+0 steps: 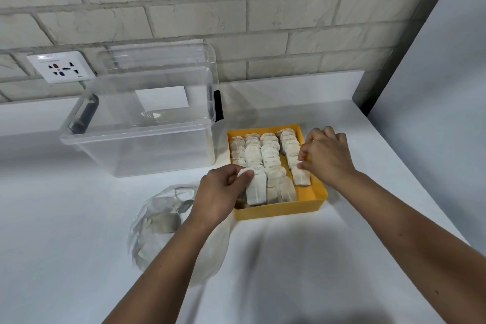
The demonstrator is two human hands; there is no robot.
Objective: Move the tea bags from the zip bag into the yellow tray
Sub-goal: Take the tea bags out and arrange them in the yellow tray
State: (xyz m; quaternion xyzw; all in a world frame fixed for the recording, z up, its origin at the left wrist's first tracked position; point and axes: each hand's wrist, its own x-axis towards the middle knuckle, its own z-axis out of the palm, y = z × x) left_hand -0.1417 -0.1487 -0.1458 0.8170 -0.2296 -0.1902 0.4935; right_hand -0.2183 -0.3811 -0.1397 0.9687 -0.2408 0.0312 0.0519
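- White counter [65, 205] holds yellow tray [276, 212] just beside zip bag [157, 218], for short transfers.
- Left hand [218, 192] and right hand [326, 155] each pinch a tea bag [256, 187], overlapping rows to fit.

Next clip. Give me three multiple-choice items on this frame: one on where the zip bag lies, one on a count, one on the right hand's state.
1. Where does the zip bag lie relative to the yellow tray?
A) to its left, nearer the person
B) inside it
C) on its far side

2. How many rows of tea bags are in the tray?
A) two
B) four
C) six

3. What is the right hand doing?
A) pinching a tea bag
B) lying open, holding nothing
C) gripping the tray's rim

Answers:
1 A: it lies by the tray's near left corner.
2 B: four rows run front to back.
3 A: its fingers pinch a bag in the rightmost row.
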